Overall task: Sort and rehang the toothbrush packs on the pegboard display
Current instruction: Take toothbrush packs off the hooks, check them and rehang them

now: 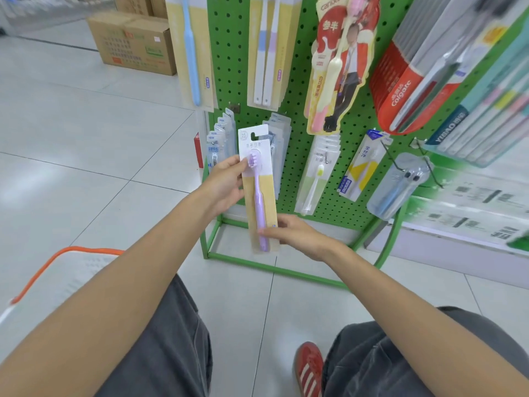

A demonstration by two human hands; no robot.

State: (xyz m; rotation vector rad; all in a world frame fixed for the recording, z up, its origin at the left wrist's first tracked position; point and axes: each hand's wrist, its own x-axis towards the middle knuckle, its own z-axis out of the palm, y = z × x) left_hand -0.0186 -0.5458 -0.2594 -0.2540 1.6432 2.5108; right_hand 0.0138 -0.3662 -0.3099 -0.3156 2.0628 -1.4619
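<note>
Toothbrush pack (259, 190), purple brush inside, stands upright between your hands. Your right hand (294, 233) pinches its lower end, and your left hand (226, 184) grips its upper edge, just before the green pegboard (229, 67).

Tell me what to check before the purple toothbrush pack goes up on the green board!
1. The left hand grips the top of the purple toothbrush pack: ok.
2. The right hand pinches its bottom end: ok.
3. The hang hole at the top is free of fingers: ok.
4. Pack upright, hole end up: ok.
5. A matching yellow-card blue toothbrush pack hangs on the pegboard: ok.
6. Room left on that pack's hook: cannot tell, the hook is out of view.
</note>
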